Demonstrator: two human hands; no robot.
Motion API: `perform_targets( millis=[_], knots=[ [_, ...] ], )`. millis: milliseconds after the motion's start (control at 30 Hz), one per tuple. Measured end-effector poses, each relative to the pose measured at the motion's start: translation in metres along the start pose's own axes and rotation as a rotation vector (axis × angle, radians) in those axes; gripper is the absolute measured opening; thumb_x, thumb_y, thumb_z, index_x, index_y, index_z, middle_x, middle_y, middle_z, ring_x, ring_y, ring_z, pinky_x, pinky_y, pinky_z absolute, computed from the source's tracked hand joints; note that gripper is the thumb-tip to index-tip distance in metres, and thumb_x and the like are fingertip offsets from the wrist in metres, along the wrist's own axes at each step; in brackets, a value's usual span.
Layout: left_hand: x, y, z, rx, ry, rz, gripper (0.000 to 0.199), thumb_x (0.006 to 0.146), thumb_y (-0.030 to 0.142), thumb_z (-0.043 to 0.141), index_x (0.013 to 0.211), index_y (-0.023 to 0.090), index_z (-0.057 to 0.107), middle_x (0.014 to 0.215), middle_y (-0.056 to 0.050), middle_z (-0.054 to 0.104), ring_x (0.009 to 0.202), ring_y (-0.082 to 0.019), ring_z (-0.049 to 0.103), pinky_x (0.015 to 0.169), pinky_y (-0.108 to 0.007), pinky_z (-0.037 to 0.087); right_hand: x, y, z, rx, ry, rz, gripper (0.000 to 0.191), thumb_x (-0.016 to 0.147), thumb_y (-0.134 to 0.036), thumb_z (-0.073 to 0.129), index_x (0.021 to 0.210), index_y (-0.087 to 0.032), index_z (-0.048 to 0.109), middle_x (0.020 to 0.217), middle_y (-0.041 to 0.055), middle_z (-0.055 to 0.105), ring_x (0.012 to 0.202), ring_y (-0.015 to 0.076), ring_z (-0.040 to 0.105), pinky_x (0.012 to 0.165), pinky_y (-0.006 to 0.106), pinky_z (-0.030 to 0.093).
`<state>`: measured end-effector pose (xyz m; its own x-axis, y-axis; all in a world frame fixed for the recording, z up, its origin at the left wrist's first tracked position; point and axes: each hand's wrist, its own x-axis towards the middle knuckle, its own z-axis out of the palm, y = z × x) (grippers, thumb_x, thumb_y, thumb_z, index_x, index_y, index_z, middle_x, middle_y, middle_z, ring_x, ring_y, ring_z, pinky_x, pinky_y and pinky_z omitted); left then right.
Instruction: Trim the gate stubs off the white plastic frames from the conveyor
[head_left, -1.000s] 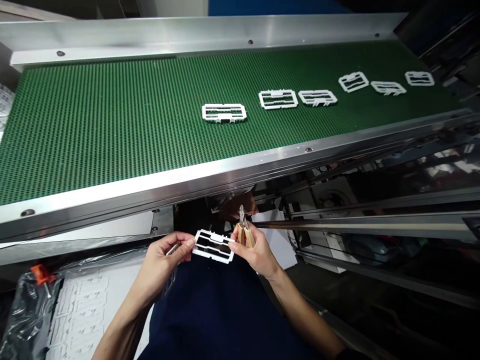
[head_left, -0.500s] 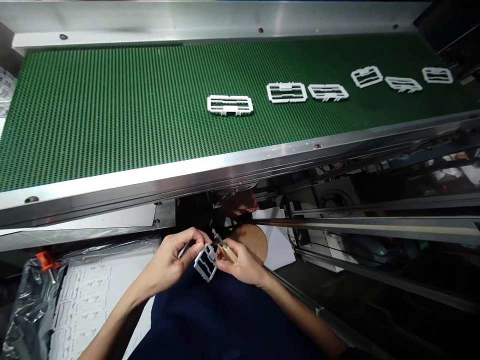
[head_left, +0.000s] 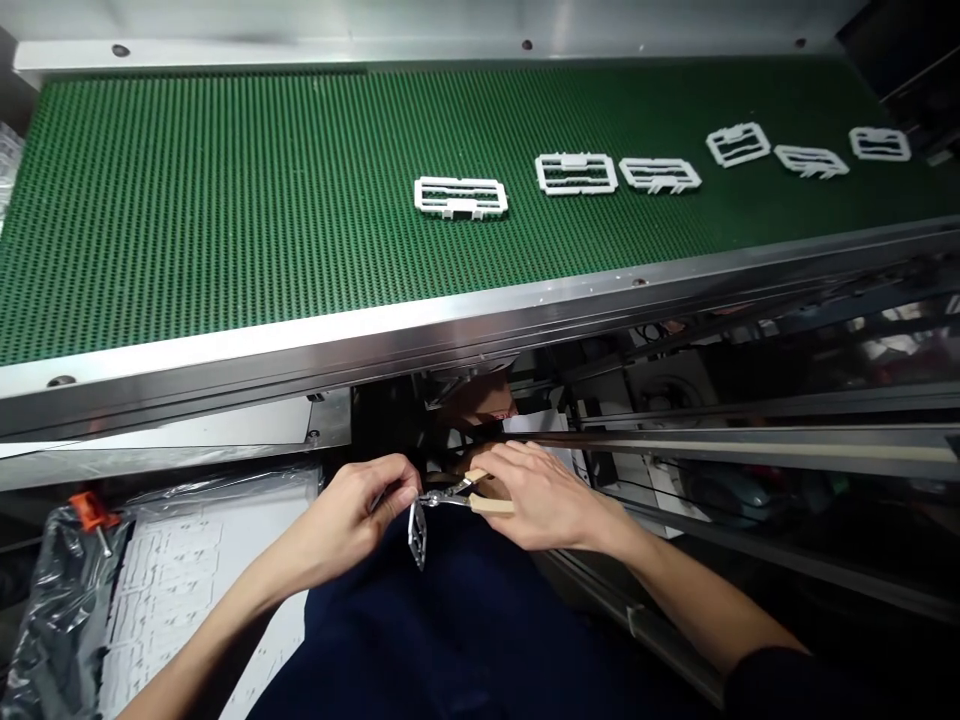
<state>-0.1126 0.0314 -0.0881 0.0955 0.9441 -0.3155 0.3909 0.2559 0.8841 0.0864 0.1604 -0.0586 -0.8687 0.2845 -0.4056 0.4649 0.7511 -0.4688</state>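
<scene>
Between the thumb and fingers of my left hand (head_left: 371, 505) is a white plastic frame (head_left: 417, 535), turned nearly edge-on and hanging down over my lap. My right hand (head_left: 540, 495) is closed around the pale handles of cutting pliers (head_left: 480, 497). The handles stand apart, and the metal jaws point left at the frame's upper end, beside my left fingertips. Whether the jaws touch the plastic I cannot tell.
Ahead runs a green conveyor belt (head_left: 225, 220) with a metal edge rail (head_left: 375, 320). Several similar white frames (head_left: 576, 174) lie on it. At lower left are a box of stacked white parts (head_left: 165, 590), clear plastic and an orange-handled tool (head_left: 91, 512). Metal bars (head_left: 750, 440) cross the right.
My right hand has turned and shifted right, the pliers now lying level with handles spread and jaws at the frame. The frame has rotated to nearly edge-on in my left hand.
</scene>
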Motion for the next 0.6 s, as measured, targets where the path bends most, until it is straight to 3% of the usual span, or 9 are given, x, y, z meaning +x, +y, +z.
perform_targets(
  millis=[333,600],
  knots=[
    [0.001,0.008,-0.002,0.046,0.01,0.01,0.028,0.092,0.034,0.034,0.078,0.018,0.052,0.07,-0.001,0.053,0.062,-0.015,0.046,0.058,-0.025,0.034,0.006,-0.007,-0.021,-0.192,-0.07,-0.064,0.02,0.075,-0.029,0.055,0.093,-0.02,0.052,0.082,0.0031,0.054,0.075,0.0171,0.049,0.07,0.03,0.035],
    [0.007,0.009,-0.002,0.088,-0.028,0.019,0.025,0.091,0.03,0.036,0.074,0.018,0.05,0.067,0.001,0.05,0.058,-0.014,0.043,0.055,-0.024,0.032,0.008,-0.019,-0.034,-0.396,-0.066,-0.135,0.024,0.07,-0.023,0.054,0.093,-0.016,0.053,0.085,0.0094,0.056,0.082,0.0236,0.053,0.078,0.038,0.037]
  ],
)
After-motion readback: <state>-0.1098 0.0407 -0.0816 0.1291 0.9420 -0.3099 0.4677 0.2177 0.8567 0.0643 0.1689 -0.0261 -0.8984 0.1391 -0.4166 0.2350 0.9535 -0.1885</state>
